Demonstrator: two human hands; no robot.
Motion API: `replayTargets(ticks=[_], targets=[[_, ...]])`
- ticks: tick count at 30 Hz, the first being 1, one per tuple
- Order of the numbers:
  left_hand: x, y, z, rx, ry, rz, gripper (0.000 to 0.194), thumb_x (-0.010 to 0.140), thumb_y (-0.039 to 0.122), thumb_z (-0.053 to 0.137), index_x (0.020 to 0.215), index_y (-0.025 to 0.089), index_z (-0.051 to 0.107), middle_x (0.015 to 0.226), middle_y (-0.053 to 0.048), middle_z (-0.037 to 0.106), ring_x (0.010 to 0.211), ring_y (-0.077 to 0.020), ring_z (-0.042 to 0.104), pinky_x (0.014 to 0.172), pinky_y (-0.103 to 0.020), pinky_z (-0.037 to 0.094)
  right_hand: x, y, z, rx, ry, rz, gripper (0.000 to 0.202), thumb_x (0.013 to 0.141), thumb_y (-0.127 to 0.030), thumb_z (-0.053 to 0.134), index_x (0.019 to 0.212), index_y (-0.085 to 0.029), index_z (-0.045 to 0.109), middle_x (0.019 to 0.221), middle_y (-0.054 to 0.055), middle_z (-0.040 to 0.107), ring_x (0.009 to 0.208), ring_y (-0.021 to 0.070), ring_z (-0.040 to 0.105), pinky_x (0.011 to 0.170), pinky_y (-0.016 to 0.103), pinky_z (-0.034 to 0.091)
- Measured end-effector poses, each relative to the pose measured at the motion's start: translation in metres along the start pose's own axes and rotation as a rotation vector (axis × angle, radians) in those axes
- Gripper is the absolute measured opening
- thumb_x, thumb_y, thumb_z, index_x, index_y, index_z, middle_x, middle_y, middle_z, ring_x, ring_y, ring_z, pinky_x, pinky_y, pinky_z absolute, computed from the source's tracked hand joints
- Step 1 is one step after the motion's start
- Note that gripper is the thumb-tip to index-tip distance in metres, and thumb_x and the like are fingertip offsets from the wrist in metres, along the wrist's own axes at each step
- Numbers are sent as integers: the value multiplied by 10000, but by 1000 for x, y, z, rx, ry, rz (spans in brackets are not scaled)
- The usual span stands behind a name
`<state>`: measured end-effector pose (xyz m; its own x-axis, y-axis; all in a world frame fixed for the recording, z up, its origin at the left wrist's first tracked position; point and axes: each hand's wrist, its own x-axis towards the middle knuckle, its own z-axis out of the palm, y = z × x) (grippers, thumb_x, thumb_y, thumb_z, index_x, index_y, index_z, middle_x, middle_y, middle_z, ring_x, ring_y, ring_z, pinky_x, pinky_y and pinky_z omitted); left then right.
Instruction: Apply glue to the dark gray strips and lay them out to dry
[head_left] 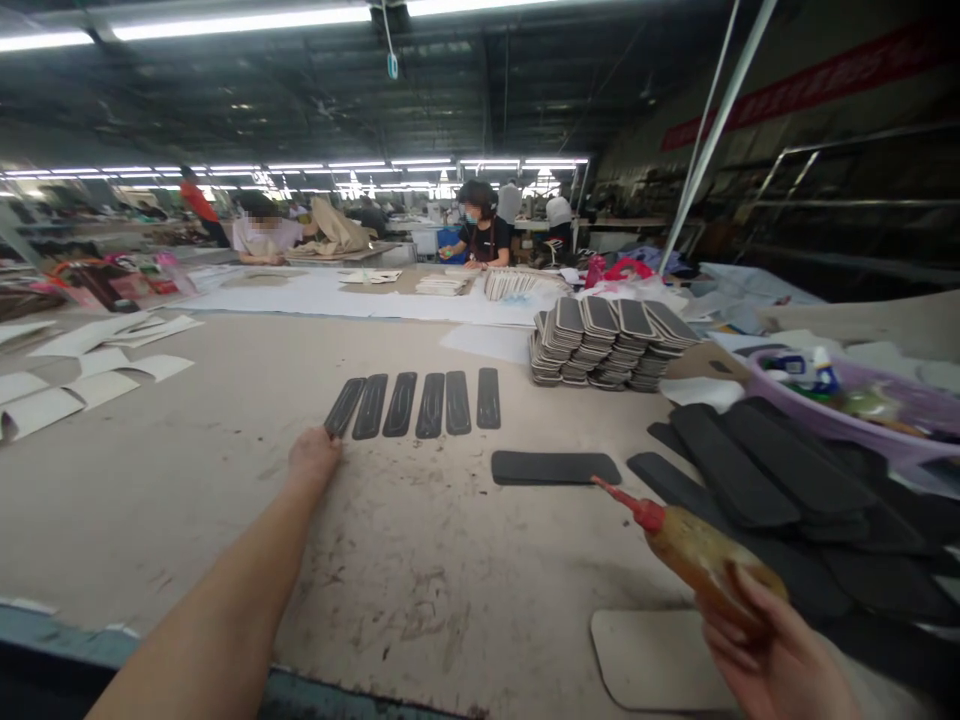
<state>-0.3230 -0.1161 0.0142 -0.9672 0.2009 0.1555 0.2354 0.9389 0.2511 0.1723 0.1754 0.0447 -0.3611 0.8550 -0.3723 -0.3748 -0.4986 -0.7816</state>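
- Left hand: arm stretched forward over the table, fingers at the near end of the leftmost dark strip; cannot tell whether they are pinched on it or only touching.
- Right hand: wrapped around a yellowish-brown squeeze bottle, held tilted, its red nozzle pointing left and away from the wearer.
- Nozzle tip at the right end of a longer dark panel lying crosswise; contact unclear.
- Six dark strips stand in a row mid-table, leftmost slanted, rightmost set slightly apart. Pale, glossy looping lines show on several.
- Beige rounded panel flat on the table, partly behind the right hand.
- To the right, a loose pile of dark panels; beyond it, a purple basin of assorted items.
- Farther back, neat stacks of dark-topped pieces.
- Far left, scattered cream pieces.
- Across the table, a co-worker in a black top.
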Motion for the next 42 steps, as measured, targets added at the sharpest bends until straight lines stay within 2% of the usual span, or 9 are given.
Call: replayTargets(ticks=[6, 8, 11, 16, 20, 24, 29, 37, 42], targets=[[6, 12, -3, 67, 21, -75, 326, 767, 381, 500, 922, 134, 646, 889, -170, 674, 869, -313, 614, 711, -371, 457, -2, -1, 3, 26, -14, -11, 360, 548, -299, 802, 768, -174, 546, 624, -59, 417, 380, 11, 298, 263, 85, 214], [-2, 28, -1, 29, 58, -5, 343, 794, 385, 480, 931, 130, 663, 927, -157, 676, 893, -298, 614, 744, -364, 460, -4, -3, 4, 45, -18, -10, 362, 549, -298, 802, 764, -172, 539, 617, -63, 416, 380, 11, 300, 264, 84, 212], [-33, 73, 8, -101, 44, 302, 320, 811, 353, 478, 943, 147, 683, 976, -110, 677, 934, -246, 611, 823, -325, 455, -7, -4, 5, 64, -30, -14, 365, 553, -300, 803, 748, -171, 523, 605, -67, 418, 379, 14, 310, 268, 86, 220], [-110, 170, 35, -241, -158, 905, 331, 875, 345, 426, 976, 163, 684, 1034, -80, 670, 978, -184, 595, 907, -284, 430, -12, -7, 6, 85, -39, -31, 376, 557, -309, 795, 763, -171, 513, 629, -64, 463, 378, 7, 308, 274, 80, 201], [-137, 217, 47, -66, -229, 1074, 304, 874, 242, 406, 935, 142, 687, 978, -114, 667, 950, -202, 595, 891, -308, 434, -14, -13, 0, 95, -38, -51, 360, 587, -319, 775, 768, -175, 499, 640, -64, 476, 379, 6, 310, 284, 84, 198], [-133, 236, 44, 54, -260, 1125, 296, 834, 186, 405, 749, 120, 681, 800, -132, 640, 797, -221, 607, 776, -330, 460, -17, -23, -8, 145, -47, -62, 379, 582, -325, 780, 784, -183, 492, 631, -69, 472, 382, 10, 313, 294, 88, 190], [-126, 249, 36, 199, -283, 1199, 286, 809, 168, 398, 694, 124, 657, 769, -121, 625, 748, -205, 606, 758, -315, 459, -19, -34, -18, 199, -60, -60, 386, 588, -323, 791, 820, -191, 512, 653, -54, 504, 388, 11, 309, 304, 94, 168], [-132, 265, 41, 345, -258, 1165, 201, 721, 156, 466, 741, 93, 657, 806, -163, 633, 788, -242, 623, 747, -333, 472, -23, -39, -26, 229, -83, -78, 387, 600, -337, 791, 850, -190, 534, 686, -35, 541, 389, 10, 314, 314, 102, 156], [-133, 266, 36, 347, -262, 1110, 262, 770, 189, 421, 802, 94, 662, 839, -157, 645, 798, -228, 623, 746, -322, 464, -20, -40, -29, 239, -91, -95, 377, 617, -341, 774, 869, -200, 532, 686, -45, 537, 392, 12, 329, 320, 105, 151]])
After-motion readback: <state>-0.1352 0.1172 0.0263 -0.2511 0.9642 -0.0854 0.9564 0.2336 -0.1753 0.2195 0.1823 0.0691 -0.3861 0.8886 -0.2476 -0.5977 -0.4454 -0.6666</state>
